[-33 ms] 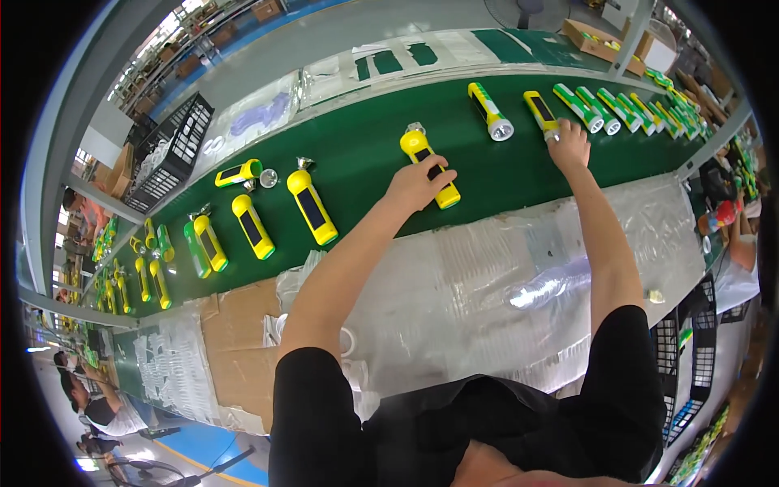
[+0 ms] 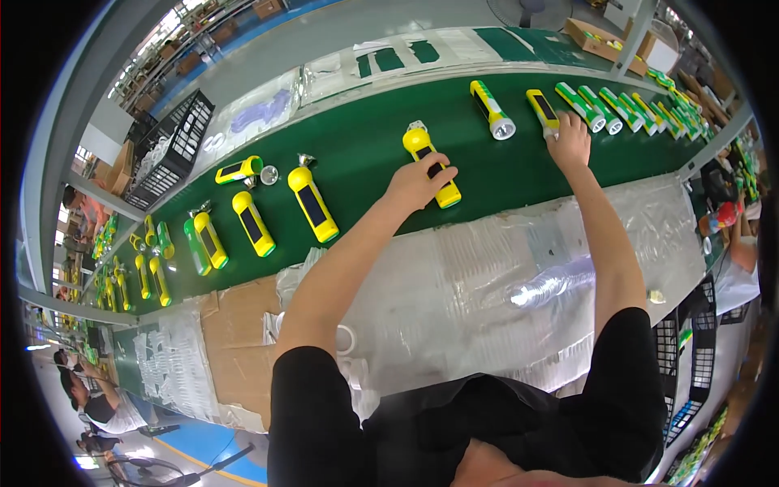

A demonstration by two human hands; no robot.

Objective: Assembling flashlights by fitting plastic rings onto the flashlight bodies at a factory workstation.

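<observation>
Grey floor [image 2: 349, 36] stretches out behind a long green counter [image 2: 357, 134]. From the head view, the left hand [image 2: 419, 182] has its grip closed around the middle of a yellow torch [image 2: 416, 140], which lies on the counter with its dark panel facing up and a small clear part at its far end. Farther right, the right hand [image 2: 570, 144] has its grip closed about the near end of a second torch [image 2: 542, 109], also on the counter. Between the hands and a little beyond them lies a silver-headed torch [image 2: 492, 112]. To the right, green-and-white torches [image 2: 579, 107] slant side by side; to the left, more yellow torches [image 2: 312, 204] are spread out, with a black crate [image 2: 170, 158] past them. Clear plastic sheeting [image 2: 479, 276] and brown cardboard [image 2: 241, 341] lie along the near side
</observation>
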